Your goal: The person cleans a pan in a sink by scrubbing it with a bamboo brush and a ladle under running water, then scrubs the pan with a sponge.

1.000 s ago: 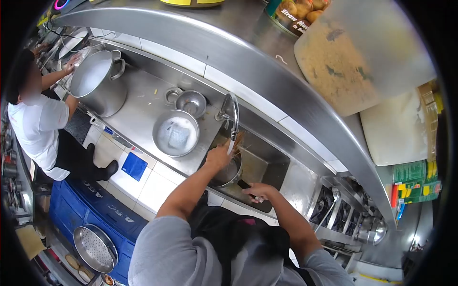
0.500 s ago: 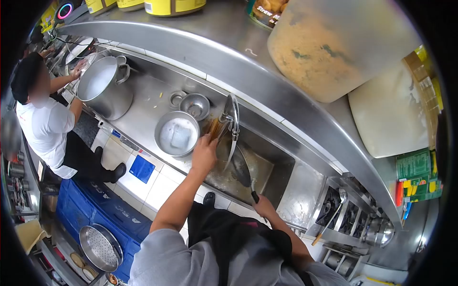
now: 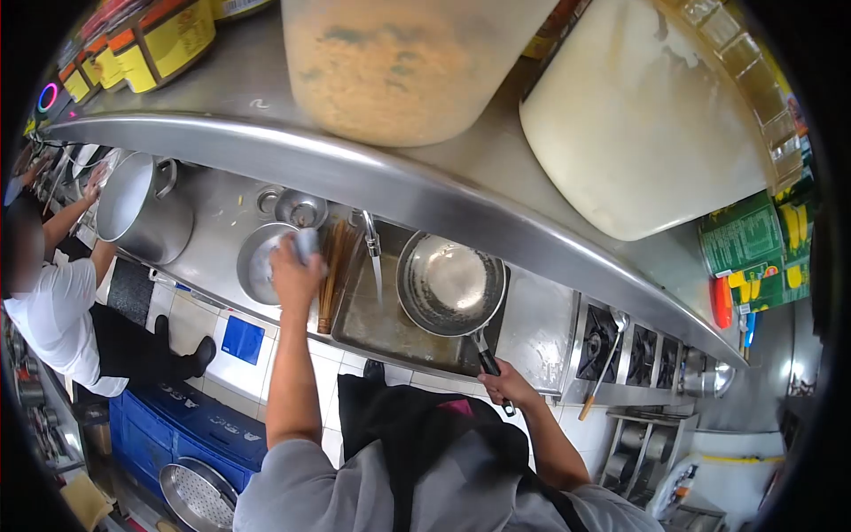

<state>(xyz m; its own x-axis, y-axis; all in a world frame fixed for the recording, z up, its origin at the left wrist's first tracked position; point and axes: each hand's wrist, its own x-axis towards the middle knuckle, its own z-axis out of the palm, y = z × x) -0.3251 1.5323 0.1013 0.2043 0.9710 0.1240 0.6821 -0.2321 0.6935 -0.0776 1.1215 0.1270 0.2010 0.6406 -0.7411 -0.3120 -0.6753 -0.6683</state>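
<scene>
My left hand (image 3: 297, 275) is closed around a pale grey sponge (image 3: 308, 245) over the right rim of a metal bowl (image 3: 251, 268). My right hand (image 3: 510, 387) grips the black handle of a frying pan (image 3: 452, 282), held over the sink (image 3: 363, 315) with its inside facing up. Between bowl and sink lies a bamboo brush (image 3: 333, 270), touched by neither hand. Water runs from the faucet (image 3: 370, 234) into the sink, left of the pan.
A smaller metal bowl (image 3: 301, 211) and a large pot (image 3: 146, 213) stand on the steel counter to the left, where a co-worker (image 3: 66, 310) works. Above the sink juts a steel shelf (image 3: 257, 133) with big tubs. Stove burners (image 3: 598, 344) are at right.
My left hand has let go of the bamboo brush and taken the sponge out of the bowl. My right hand has turned the pan from tilted to face up and raised it.
</scene>
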